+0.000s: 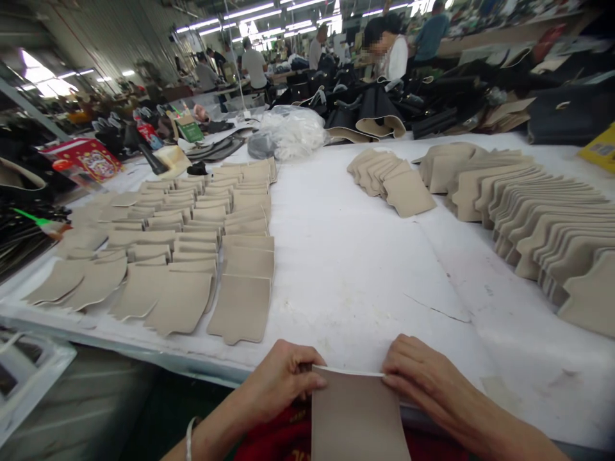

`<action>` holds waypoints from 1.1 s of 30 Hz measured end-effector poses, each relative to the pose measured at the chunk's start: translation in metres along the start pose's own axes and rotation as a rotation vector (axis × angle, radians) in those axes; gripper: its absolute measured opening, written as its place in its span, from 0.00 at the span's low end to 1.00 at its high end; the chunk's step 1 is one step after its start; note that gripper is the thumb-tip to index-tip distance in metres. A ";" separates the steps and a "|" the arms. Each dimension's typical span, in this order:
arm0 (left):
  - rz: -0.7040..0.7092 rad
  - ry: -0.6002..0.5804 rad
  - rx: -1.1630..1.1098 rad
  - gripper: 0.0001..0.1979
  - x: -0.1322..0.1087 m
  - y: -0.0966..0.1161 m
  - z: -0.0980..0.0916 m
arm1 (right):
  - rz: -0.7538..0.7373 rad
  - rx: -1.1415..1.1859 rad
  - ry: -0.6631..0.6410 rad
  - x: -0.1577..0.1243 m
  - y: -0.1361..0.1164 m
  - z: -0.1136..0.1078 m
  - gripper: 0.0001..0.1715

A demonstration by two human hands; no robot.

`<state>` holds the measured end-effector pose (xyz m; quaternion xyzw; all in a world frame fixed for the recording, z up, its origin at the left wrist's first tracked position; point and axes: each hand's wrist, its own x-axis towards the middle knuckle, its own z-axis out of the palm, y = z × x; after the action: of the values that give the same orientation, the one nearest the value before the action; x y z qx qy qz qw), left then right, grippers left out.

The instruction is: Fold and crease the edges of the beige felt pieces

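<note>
Between my two hands hangs a beige leather panel (355, 416), at the near edge of the table. My left hand (288, 374) pinches its upper left corner between thumb and fingers. The upper right corner is gripped by my right hand (423, 378), its fingers closed on the edge. The panel's lower end runs out of view. Ahead on the left, overlapping rows of similar beige panels (240, 304) lie on the white tabletop (331, 269). A long fanned row of beige panels (533, 224) lies on the right, with a smaller fanned stack (408, 191) beyond my right hand.
Clear plastic bags (293, 128) lie at the table's far side. Black bag pieces (379, 112) are piled at the back. A red box (84, 157) and a green-tipped brush (41, 221) are at the left. A person (394, 57) stands beyond the pile, others farther off.
</note>
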<state>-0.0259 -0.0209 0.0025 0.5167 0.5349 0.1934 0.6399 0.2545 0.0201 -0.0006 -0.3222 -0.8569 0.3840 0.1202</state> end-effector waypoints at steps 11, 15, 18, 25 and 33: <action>0.275 0.103 0.426 0.15 0.002 0.004 0.007 | -0.043 -0.403 -0.104 0.056 -0.044 0.036 0.11; 0.402 0.158 0.587 0.17 0.002 -0.001 0.008 | -0.097 -0.445 -0.144 0.057 -0.042 0.033 0.15; 0.380 0.152 0.487 0.14 0.003 0.000 0.007 | -0.113 -0.446 -0.133 0.055 -0.039 0.030 0.17; 0.409 0.074 0.505 0.16 0.005 0.011 0.000 | -0.130 -0.405 -0.122 0.053 -0.038 0.030 0.14; 0.477 0.111 0.607 0.17 -0.004 0.005 0.005 | -0.050 -0.393 -0.109 0.006 -0.019 0.012 0.16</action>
<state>-0.0217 -0.0247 0.0083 0.7813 0.4665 0.1974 0.3648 0.2354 0.0076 0.0049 -0.2970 -0.9283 0.2232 0.0177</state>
